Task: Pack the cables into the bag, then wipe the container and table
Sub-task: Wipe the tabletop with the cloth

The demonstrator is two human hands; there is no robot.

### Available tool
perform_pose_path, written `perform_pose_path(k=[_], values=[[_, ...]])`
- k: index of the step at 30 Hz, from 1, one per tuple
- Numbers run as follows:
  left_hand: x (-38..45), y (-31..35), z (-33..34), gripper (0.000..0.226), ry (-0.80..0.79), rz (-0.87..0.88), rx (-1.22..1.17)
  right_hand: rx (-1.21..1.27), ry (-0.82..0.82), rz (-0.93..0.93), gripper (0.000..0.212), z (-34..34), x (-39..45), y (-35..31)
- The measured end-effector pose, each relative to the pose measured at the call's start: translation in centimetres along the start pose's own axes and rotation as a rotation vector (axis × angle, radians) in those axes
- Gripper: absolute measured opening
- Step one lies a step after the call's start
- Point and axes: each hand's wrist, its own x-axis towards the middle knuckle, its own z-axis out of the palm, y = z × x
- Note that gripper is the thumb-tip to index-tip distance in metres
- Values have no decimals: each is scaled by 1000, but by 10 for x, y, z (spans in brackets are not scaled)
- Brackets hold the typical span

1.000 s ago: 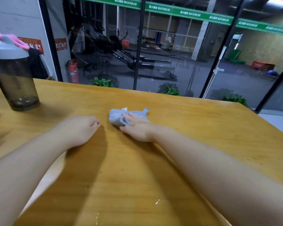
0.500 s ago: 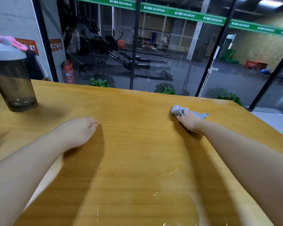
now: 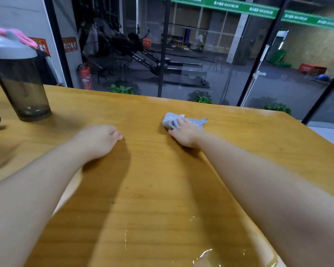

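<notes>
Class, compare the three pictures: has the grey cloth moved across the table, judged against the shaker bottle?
Yes. The grey cloth, under the right hand, swept right, away from the shaker bottle, then came partway back left.

Cloth (image 3: 183, 122) on table (image 3: 162, 189), far side, right of centre; right hand (image 3: 185, 135) flat on its near part. Left hand (image 3: 102, 139) rests on table, left of cloth, apart from it. Bottle (image 3: 20, 79) stands upright far left, behind left hand.
</notes>
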Motion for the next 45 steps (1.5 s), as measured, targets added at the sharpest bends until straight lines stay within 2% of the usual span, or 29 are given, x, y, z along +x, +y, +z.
perform_pose_path(k=[4, 7, 9, 15, 21, 32, 40, 45], values=[[-6, 4, -1, 34, -34, -48, -77, -41, -52, -174, 56, 8, -32, -52], [-20, 2, -4, 25, 11, -69, -287, 4, -92, -221, 59, 12, -62, -73], [-37, -1, -9, 28, 45, -73, -389, 19, -101, -245, 59, 14, -77, -80], [-90, -36, -24, 38, 256, -21, -351, 47, -112, -258, 61, 18, -102, -97], [-129, -52, -24, 35, 229, 29, -439, 36, -117, -252, 62, 25, -115, -112], [-191, -64, -25, 32, 248, 115, -378, 40, -132, -287, 60, 33, -155, -138], [-200, -72, -25, 26, 401, 95, -608, -9, -137, -332, 61, 42, -199, -163], [-203, -70, -29, 20, 410, 84, -733, 18, -161, -413, 59, 46, -244, -178]])
